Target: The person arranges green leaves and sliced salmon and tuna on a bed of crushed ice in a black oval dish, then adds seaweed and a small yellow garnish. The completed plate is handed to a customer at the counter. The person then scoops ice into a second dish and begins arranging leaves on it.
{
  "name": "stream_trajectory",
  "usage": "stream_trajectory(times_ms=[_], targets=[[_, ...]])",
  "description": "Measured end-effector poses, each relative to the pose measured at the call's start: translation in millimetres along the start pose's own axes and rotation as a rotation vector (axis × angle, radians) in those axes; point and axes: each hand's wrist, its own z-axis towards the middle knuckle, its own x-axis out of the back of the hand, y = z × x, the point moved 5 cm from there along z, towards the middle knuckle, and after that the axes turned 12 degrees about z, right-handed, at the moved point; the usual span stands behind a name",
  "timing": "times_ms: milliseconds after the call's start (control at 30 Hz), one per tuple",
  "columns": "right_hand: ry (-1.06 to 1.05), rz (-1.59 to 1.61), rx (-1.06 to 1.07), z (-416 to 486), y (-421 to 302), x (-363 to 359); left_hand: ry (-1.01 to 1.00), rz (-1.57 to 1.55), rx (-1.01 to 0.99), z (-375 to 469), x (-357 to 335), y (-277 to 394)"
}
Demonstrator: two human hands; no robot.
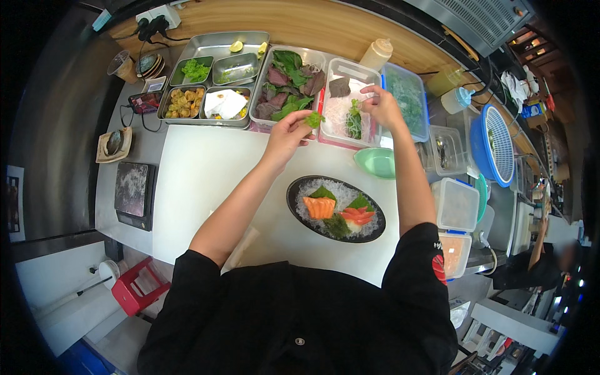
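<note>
My left hand point(293, 136) holds a small green leafy sprig point(314, 119) in its fingertips, near the front of the plastic tub of green and purple leaves point(290, 84). Over the right side of a clear container of white shreds point(338, 115) is my right hand point(378, 105), its fingertips at a green sprig point(354, 108); whether they grip it I cannot tell. Below, on the white cutting board point(187, 187), lies an oval black plate point(300, 218) of crushed ice. It bears orange fish slices point(319, 207), red-and-white seafood slices point(357, 216), green leaves and a dark green clump point(337, 227).
Steel trays point(229, 40) with lime pieces and garnishes stand at the back left. A green dish point(377, 162) sits beside my right forearm. Lidded boxes point(454, 204) and a blue basket point(490, 145) line the right. A scale point(135, 190) is at left; another person point(529, 267) is far right.
</note>
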Motion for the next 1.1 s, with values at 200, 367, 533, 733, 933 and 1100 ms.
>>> stream_trajectory(times_ms=[200, 367, 533, 733, 933, 1100], targets=[[-0.082, 0.577, -0.016, -21.8, -16.0, -5.1, -0.005, -0.056, -0.014, 38.3, -26.0, 10.2], [-0.065, 0.667, 0.011, -36.7, -34.8, -9.6, 0.040, -0.272, -0.076, 65.0, -56.9, 22.7], [-0.076, 0.684, 0.020, -45.1, -42.8, -10.9, 0.098, -0.142, -0.122, 72.2, -57.5, 30.5], [0.201, -0.271, 0.250, -61.4, -59.3, -12.8, 0.078, -0.248, -0.054, 62.3, -37.9, 32.3], [0.103, 0.303, 0.227, -92.3, -88.6, -24.9, -0.029, -0.046, -0.091, 35.3, -39.2, 47.8], [0.155, 0.699, 0.103, -122.8, -87.1, -33.5, -0.237, -0.174, -0.048, -6.8, -46.7, 58.1]])
